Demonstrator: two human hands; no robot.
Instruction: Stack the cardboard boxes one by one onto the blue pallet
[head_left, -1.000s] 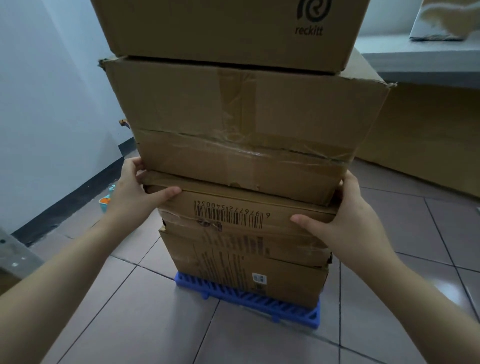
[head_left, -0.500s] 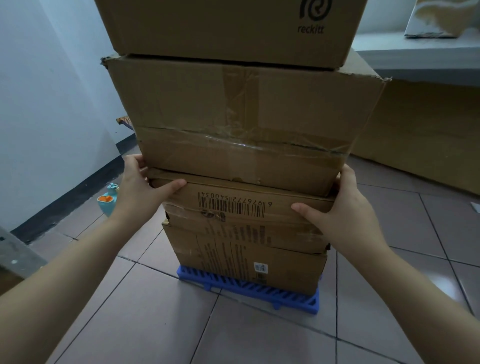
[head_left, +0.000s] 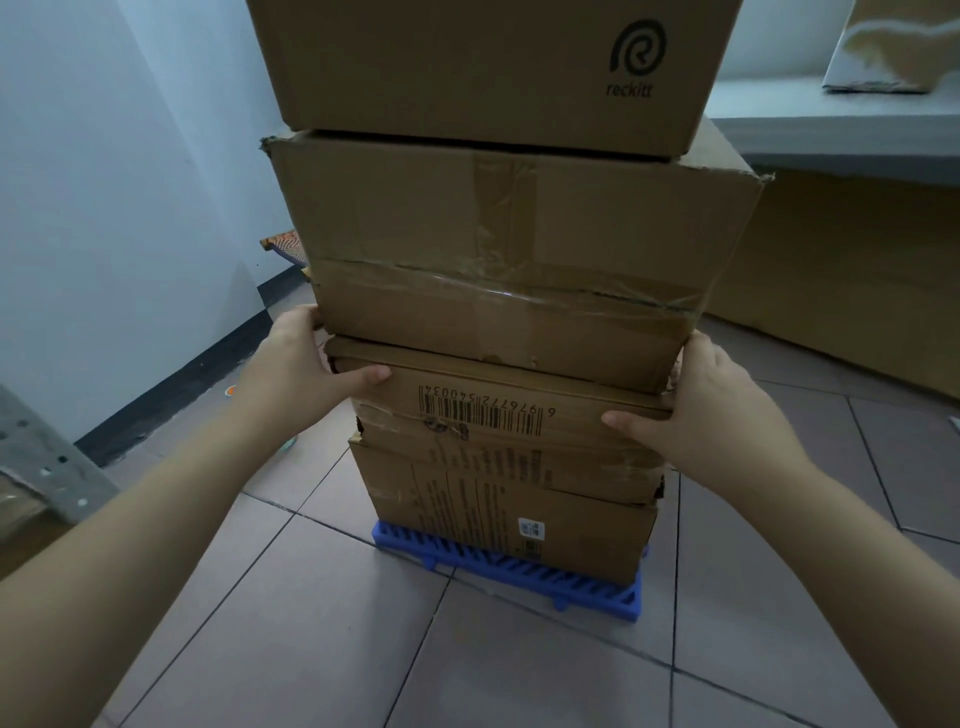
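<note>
While four cardboard boxes (head_left: 498, 322) already stand on the blue pallet (head_left: 592, 584), left hand (head_left: 301, 364) and right hand (head_left: 722, 410) clasp the barcode box (head_left: 498, 421) — squaring up; any boxes left are unseen.

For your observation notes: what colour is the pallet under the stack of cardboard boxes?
Blue. The pallet shows best in the head view, at the bottom of the stack.

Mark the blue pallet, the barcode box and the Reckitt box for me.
blue pallet (head_left: 587, 590): head view, front slatted edge.
barcode box (head_left: 519, 441): head view, front face below the barcode.
Reckitt box (head_left: 441, 62): head view, plain front face.
</note>
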